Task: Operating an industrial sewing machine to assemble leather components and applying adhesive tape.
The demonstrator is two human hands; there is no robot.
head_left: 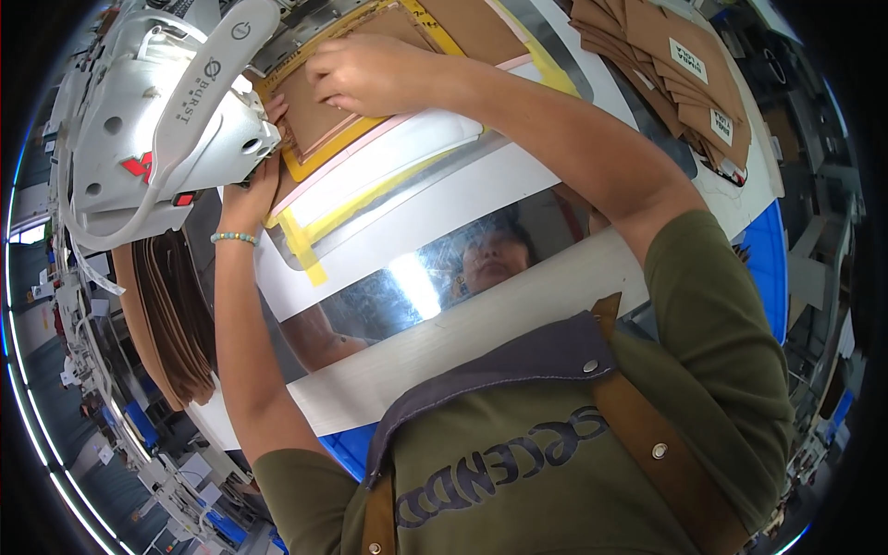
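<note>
A brown panel [302,109] lies inside a yellow-edged frame [344,137], beside the white head of a sewing machine [129,129]. My right hand [375,76] rests over the panel with its fingers curled and pressed together; whatever is between the fingertips is hidden. Under the machine head reaches my left hand [254,190], a beaded bracelet at its wrist. Its fingertips lie stretched out at the panel's left edge, while the machine covers the middle of the hand. White sheeting [407,148] with a pink edge and yellow tape [310,254] borders the frame on my side.
Several brown flat pieces with white labels [666,65] are stacked at the far right. More brown pieces [171,314] stand bundled at the left. A grey lamp arm [185,102] crosses the machine. Nearer me is a shiny plate [416,277]; a blue bin [768,268] sits right.
</note>
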